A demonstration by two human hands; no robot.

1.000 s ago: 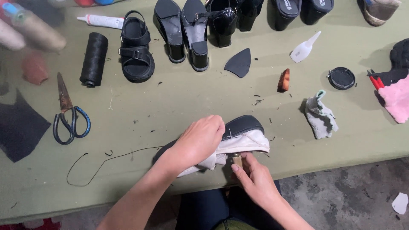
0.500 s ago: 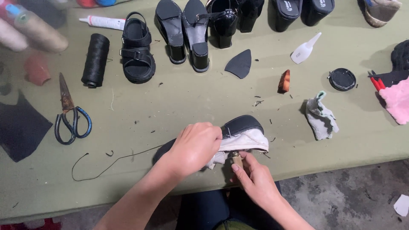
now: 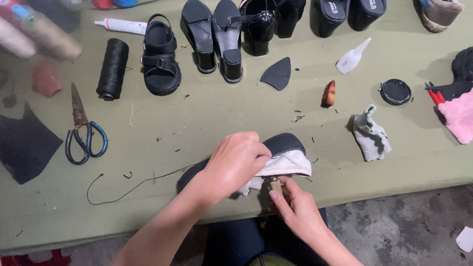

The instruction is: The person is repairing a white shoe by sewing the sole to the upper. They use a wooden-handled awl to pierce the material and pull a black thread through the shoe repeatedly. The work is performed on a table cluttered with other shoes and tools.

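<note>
At the near edge of the green surface (image 3: 236, 113), the left hand (image 3: 231, 165) presses closed over a black shoe (image 3: 283, 145) and white cloth (image 3: 290, 165), steadying them while the right hand (image 3: 295, 207) pinches a small wooden-handled tool (image 3: 275, 184) beneath. Far left lies a white glue tube (image 3: 120, 25) beside a black thread spool (image 3: 112, 69); a round black tin (image 3: 395, 92) sits far right.

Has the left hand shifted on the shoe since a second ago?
Barely. The left hand still presses the shoe with white cloth, staying the same distance right of the scissors; at most a slight shift.
</note>
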